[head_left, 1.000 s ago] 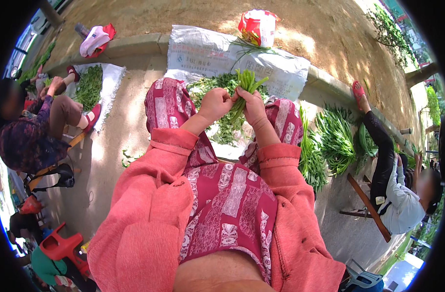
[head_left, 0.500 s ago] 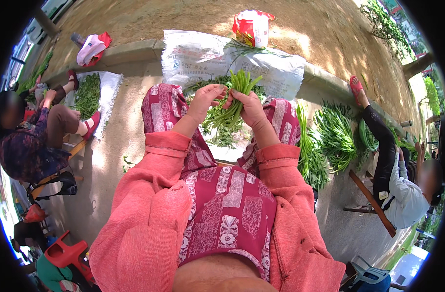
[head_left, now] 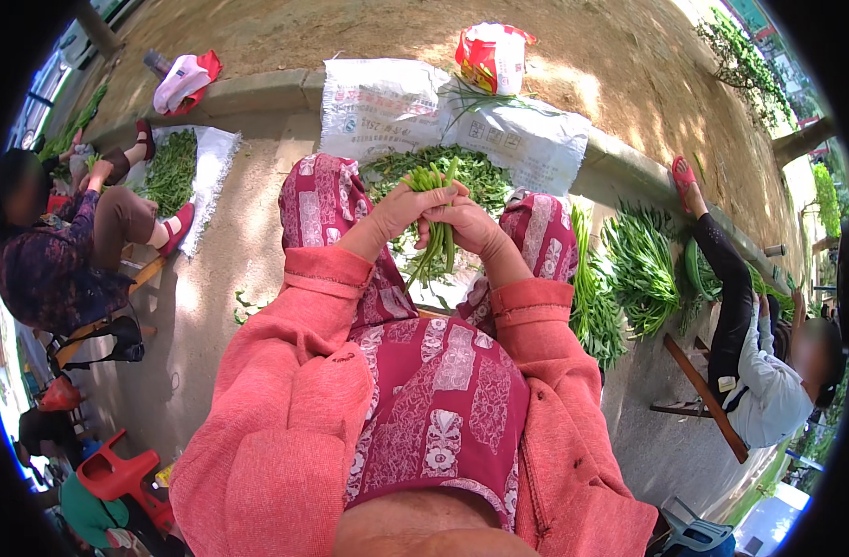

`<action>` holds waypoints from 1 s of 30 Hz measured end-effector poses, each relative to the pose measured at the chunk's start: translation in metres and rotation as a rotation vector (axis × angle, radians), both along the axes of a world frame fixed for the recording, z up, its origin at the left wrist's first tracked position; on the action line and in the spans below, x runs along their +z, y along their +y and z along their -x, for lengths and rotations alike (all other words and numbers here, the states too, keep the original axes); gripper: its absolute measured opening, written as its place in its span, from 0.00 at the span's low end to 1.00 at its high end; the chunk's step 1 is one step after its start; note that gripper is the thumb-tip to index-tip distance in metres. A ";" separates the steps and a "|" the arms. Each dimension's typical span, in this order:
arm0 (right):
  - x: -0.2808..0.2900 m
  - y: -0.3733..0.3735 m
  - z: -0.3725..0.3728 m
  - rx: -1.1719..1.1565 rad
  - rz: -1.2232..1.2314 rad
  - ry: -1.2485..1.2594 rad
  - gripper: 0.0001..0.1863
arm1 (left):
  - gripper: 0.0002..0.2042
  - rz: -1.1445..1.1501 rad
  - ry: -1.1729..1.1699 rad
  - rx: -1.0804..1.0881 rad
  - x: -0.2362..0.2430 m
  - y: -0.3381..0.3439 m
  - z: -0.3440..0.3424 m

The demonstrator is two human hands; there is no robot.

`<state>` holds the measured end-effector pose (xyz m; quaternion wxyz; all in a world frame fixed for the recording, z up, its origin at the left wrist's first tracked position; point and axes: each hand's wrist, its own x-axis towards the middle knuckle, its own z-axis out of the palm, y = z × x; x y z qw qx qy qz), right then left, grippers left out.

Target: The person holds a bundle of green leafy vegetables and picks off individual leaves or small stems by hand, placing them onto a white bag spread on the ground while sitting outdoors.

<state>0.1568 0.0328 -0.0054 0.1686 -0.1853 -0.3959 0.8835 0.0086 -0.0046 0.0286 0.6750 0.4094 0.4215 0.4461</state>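
Between my knees, a bunch of leafy green stems (head_left: 432, 252) is held upright, cut ends up and leaves hanging down. My left hand (head_left: 398, 210) is closed around its upper part from the left. From the right, my right hand (head_left: 469, 226) is closed against the same bunch, its fingers bent and meeting the left fingers. Some fingertips are hidden behind the stems. Below and beyond my hands, a pile of loose green leaves (head_left: 471, 165) lies on a white woven sack (head_left: 378, 104) spread on the ground.
A red and white bag (head_left: 495, 61) stands beyond the sack, by the kerb (head_left: 267, 90). Long green stems (head_left: 640, 269) lie to my right. One seated person (head_left: 63, 251) is at left beside another leaf-covered sheet (head_left: 216, 153); another (head_left: 768, 381) sits at right. A red plastic stool (head_left: 123, 478) stands behind left.
My left hand has gone from pinching beside the bunch to closing around it. My right hand has shifted its hold, and the bunch has moved slightly left and nearer to me.
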 end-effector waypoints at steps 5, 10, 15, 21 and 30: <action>0.013 -0.006 0.008 -0.170 0.109 0.008 0.13 | 0.15 0.125 -0.018 0.124 -0.012 0.005 0.006; -0.004 -0.002 0.010 -0.311 0.116 0.011 0.13 | 0.15 0.193 -0.185 0.231 -0.028 0.014 0.001; -0.007 -0.002 0.010 -0.369 -0.039 -0.133 0.16 | 0.15 0.064 -0.233 0.283 -0.034 0.017 0.000; -0.014 0.007 0.003 -0.352 0.031 -0.130 0.19 | 0.16 0.082 -0.263 0.215 -0.032 0.018 0.005; -0.004 0.012 -0.008 -0.224 0.122 -0.196 0.20 | 0.14 0.154 -0.294 0.204 -0.031 0.017 0.003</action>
